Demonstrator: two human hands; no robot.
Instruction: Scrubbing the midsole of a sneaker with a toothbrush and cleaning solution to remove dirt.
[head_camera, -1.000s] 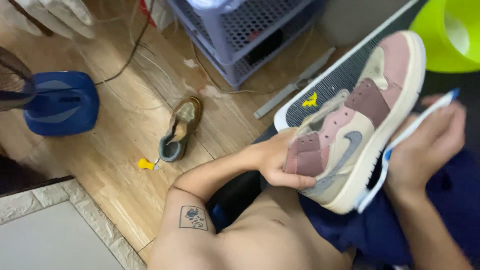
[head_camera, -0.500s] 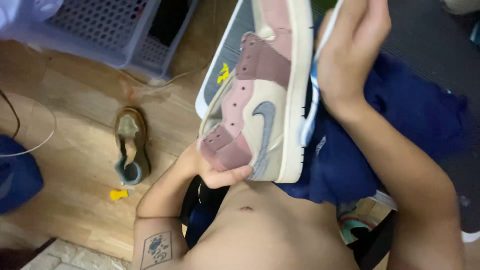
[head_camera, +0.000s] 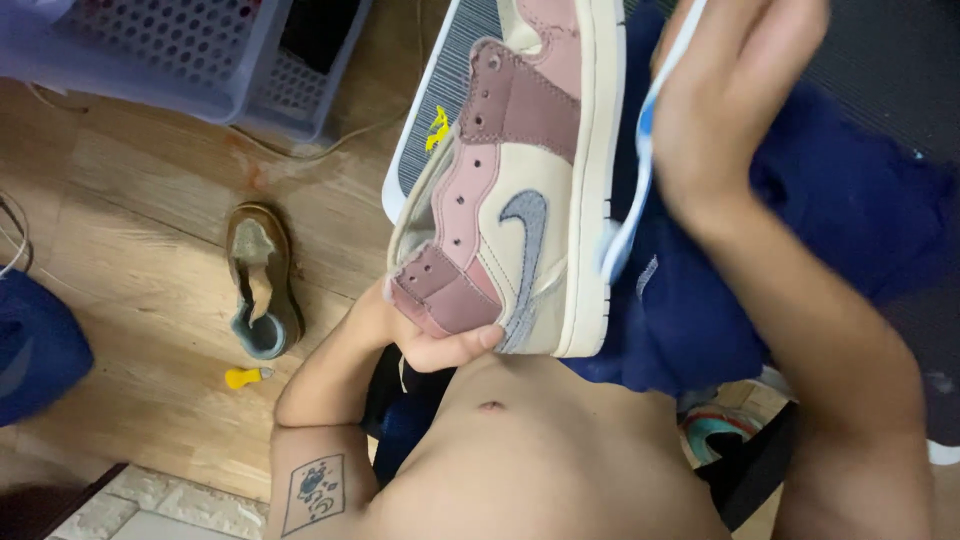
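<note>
Pink sneaker heel gripped by left hand, raised right hand clasping toothbrush

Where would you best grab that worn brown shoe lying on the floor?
Probably by the heel end of the worn brown shoe, coming straight down from above. It lies flat on the wooden floor with its opening facing up, so fingers could hook over the rim there.
</note>
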